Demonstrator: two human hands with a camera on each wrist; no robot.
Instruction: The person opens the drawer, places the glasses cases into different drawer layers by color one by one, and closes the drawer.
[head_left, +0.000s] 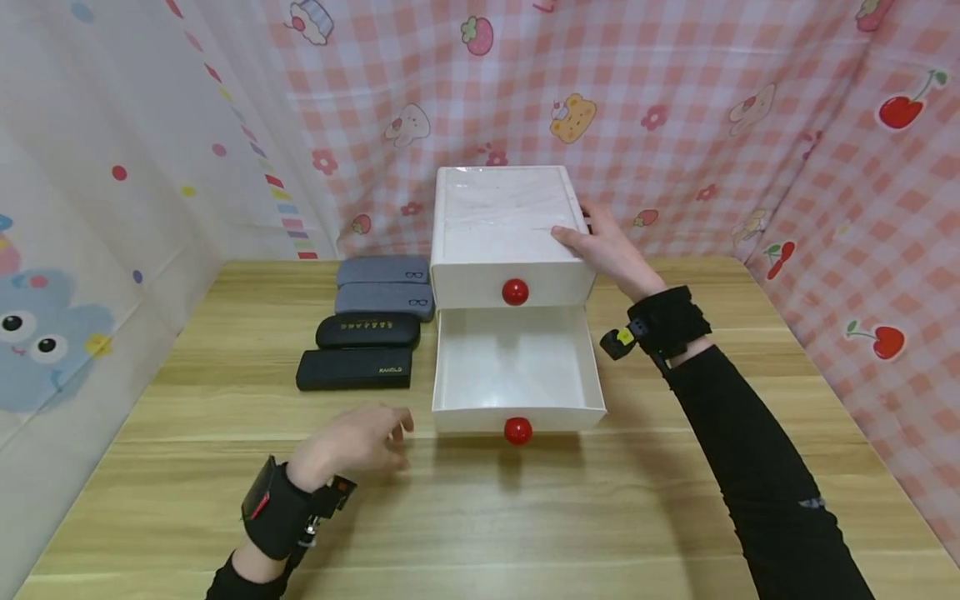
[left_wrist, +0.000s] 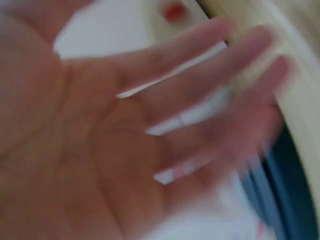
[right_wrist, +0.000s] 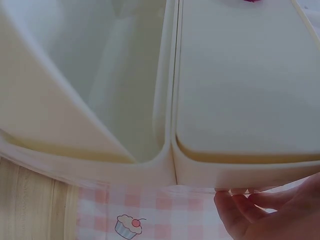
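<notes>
A white two-drawer storage box [head_left: 510, 212] stands at mid-table, each drawer with a red ball knob. Its lower drawer [head_left: 517, 358] is pulled out and bare inside; the upper one is closed. My right hand [head_left: 611, 250] holds the box at its upper right edge, thumb over the top, fingers on the side wall [right_wrist: 240, 175]. My left hand [head_left: 360, 437] hovers front-left of the drawer, holding nothing, its fingers spread in the blurred left wrist view. Beyond it lie a black rectangular glasses case [head_left: 352, 369] and a rounded black glasses case [head_left: 367, 331].
Two grey glasses cases [head_left: 382, 300] lie behind the black ones, close to the box's left side. A pink checked curtain [head_left: 525, 75] hangs behind the wooden table [head_left: 480, 533], and more curtain closes off both sides.
</notes>
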